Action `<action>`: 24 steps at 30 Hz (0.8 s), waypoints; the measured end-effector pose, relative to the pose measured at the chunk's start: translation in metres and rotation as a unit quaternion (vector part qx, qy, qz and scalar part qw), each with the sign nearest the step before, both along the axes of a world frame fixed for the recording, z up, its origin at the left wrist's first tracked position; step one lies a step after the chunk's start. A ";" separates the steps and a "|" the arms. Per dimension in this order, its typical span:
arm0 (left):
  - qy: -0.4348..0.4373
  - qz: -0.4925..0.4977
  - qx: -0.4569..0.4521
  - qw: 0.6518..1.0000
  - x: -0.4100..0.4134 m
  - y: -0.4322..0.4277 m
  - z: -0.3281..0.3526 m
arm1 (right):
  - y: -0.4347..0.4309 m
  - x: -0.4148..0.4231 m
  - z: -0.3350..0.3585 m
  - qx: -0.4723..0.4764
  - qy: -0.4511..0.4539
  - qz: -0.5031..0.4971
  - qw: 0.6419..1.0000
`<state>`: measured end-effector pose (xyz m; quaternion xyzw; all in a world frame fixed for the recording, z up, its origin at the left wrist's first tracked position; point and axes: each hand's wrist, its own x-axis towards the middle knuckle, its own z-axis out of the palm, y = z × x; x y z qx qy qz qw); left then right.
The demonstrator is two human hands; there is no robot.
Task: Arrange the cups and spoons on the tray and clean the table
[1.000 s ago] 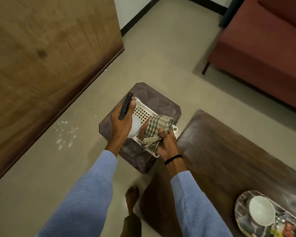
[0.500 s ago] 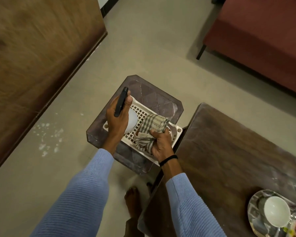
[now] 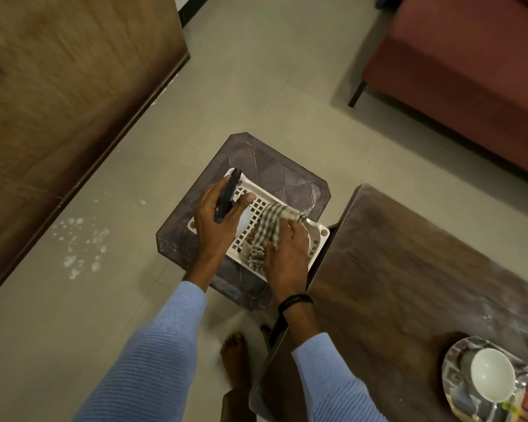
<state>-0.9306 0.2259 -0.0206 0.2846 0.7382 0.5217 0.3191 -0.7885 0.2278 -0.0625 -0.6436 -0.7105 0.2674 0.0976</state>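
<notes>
A white perforated plastic basket (image 3: 317, 239) rests on a small dark stool (image 3: 275, 175). My left hand (image 3: 217, 226) grips a black spray bottle (image 3: 227, 194) whose white body (image 3: 244, 222) shows under the palm. My right hand (image 3: 287, 251) presses a checked cloth (image 3: 267, 229) into the basket. At the lower right a shiny tray (image 3: 453, 379) on the dark wooden table (image 3: 409, 269) carries a white cup (image 3: 491, 379).
A red sofa (image 3: 470, 71) stands at the upper right, its black leg (image 3: 356, 94) on the floor. A large wooden panel (image 3: 58, 102) fills the left. White specks (image 3: 80, 242) dot the tiled floor. My bare foot (image 3: 235, 357) is beside the table's corner.
The view has shifted slightly left and down. My right hand has flattened over the cloth in the basket, and my left hand with the bottle has lowered toward the basket.
</notes>
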 end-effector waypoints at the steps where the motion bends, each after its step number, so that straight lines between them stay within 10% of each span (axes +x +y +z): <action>1: 0.002 -0.004 -0.002 1.000 0.000 -0.001 0.000 | -0.001 0.003 -0.003 -0.015 -0.006 0.050 0.999; 8: 0.022 -0.015 -0.036 0.999 -0.001 -0.008 -0.005 | -0.005 0.015 -0.008 -0.086 -0.098 0.178 0.975; 24: 0.122 -0.003 -0.065 0.990 0.010 -0.054 0.054 | -0.012 0.026 0.044 -0.061 -0.013 0.107 0.992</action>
